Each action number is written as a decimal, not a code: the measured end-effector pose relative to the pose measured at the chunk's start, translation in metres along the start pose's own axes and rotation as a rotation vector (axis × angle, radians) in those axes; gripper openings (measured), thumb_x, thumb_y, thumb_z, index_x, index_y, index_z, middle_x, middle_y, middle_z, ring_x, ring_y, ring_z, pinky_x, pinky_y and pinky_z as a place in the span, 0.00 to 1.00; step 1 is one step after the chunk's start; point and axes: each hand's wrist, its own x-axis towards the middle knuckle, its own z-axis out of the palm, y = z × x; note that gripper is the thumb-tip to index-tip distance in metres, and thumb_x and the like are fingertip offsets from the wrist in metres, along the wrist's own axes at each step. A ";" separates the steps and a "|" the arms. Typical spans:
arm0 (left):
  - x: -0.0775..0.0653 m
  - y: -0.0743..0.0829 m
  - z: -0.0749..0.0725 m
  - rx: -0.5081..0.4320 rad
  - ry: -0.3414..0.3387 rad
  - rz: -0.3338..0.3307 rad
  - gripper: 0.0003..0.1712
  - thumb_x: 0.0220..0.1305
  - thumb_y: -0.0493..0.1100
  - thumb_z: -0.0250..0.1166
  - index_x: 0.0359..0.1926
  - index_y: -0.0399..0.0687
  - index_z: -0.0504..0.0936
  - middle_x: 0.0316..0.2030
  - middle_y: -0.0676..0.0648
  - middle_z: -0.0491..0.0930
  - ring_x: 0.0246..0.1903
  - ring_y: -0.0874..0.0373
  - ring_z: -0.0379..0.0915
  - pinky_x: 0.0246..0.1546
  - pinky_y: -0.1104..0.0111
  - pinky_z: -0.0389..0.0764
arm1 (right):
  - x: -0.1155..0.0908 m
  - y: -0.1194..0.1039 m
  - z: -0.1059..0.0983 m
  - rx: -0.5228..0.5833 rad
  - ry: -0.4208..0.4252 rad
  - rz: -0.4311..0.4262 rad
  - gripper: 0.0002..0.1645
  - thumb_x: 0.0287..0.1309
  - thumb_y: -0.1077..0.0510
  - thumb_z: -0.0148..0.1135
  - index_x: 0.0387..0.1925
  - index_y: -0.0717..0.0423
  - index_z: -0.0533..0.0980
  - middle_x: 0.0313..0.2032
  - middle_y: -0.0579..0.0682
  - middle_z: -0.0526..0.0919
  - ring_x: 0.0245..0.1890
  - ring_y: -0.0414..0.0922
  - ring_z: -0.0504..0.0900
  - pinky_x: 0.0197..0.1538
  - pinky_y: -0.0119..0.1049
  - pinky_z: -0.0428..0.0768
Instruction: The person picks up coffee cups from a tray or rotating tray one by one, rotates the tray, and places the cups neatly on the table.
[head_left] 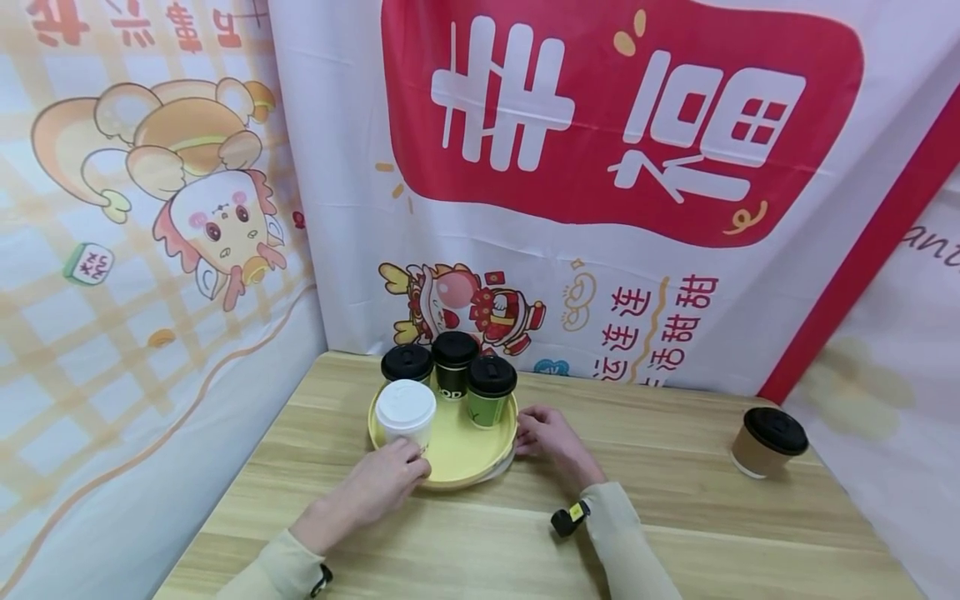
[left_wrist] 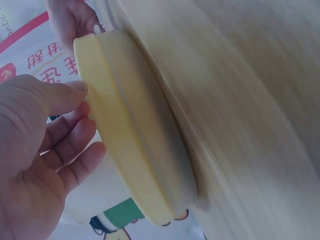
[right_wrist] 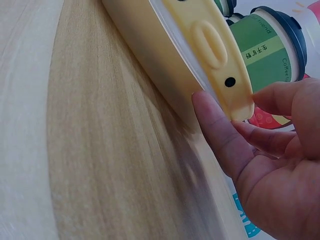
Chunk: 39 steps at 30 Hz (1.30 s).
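A round yellow tray, with a raised oval and black dots on its side, sits on the table. On it stand a white-lidded cup, a green cup with a black lid and two more black-lidded cups behind. My left hand is at the near-left rim, beside the white-lidded cup. In the left wrist view its thumb and loosely bent fingertips meet the rim's upper edge. At the right rim my right hand pinches the tray, thumb on top and index finger against the side.
A brown cup with a black lid stands alone at the table's right side. Printed cloths hang along the back and left edges of the wooden table.
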 end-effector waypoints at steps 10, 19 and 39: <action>-0.006 -0.023 -0.009 -0.023 -0.011 0.038 0.09 0.48 0.40 0.70 0.28 0.55 0.78 0.28 0.57 0.68 0.30 0.62 0.65 0.29 0.70 0.73 | 0.000 -0.001 -0.002 0.005 0.008 -0.014 0.19 0.65 0.57 0.50 0.51 0.68 0.68 0.34 0.60 0.79 0.29 0.49 0.81 0.41 0.49 0.81; -0.010 -0.036 -0.013 -0.052 -0.096 -0.013 0.06 0.52 0.41 0.68 0.30 0.55 0.78 0.31 0.57 0.70 0.34 0.63 0.66 0.33 0.70 0.75 | 0.000 -0.003 -0.004 0.020 -0.002 -0.022 0.20 0.65 0.57 0.51 0.50 0.70 0.68 0.33 0.60 0.79 0.28 0.49 0.81 0.39 0.48 0.82; 0.026 0.002 -0.006 -0.065 0.017 0.063 0.14 0.54 0.48 0.68 0.41 0.52 0.81 0.33 0.55 0.76 0.34 0.62 0.72 0.36 0.68 0.76 | 0.002 0.003 0.000 0.017 0.015 0.002 0.19 0.65 0.57 0.51 0.50 0.69 0.68 0.33 0.59 0.79 0.28 0.48 0.81 0.39 0.47 0.82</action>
